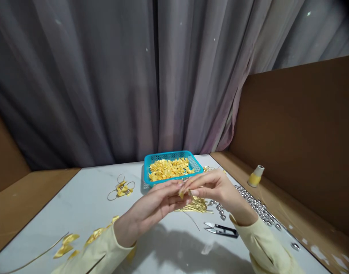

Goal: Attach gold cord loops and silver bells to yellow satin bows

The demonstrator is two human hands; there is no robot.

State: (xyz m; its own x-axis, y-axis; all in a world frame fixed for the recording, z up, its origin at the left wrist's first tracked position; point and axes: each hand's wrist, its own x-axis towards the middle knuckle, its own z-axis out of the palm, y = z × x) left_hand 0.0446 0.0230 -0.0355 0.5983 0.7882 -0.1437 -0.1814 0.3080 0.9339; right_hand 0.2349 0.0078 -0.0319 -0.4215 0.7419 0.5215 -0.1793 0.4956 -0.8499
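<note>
My left hand (151,209) and my right hand (217,190) meet above the white table (85,205), fingertips pinched together on a small yellow ribbon piece (182,195). Both wear pale yellow sleeves. Just beneath the hands lies a bundle of thin gold cords (195,206). Behind them stands a blue plastic basket (151,159) filled with several yellow ribbon pieces (170,169).
Small thread snips (221,229) lie at the right. A string of silver beads (260,210) runs along the table's right edge. A yellow thread spool (255,176) stands on the brown cardboard wall's ledge. Finished yellow bows (123,188) and ribbon pieces (66,245) lie left. Grey curtain behind.
</note>
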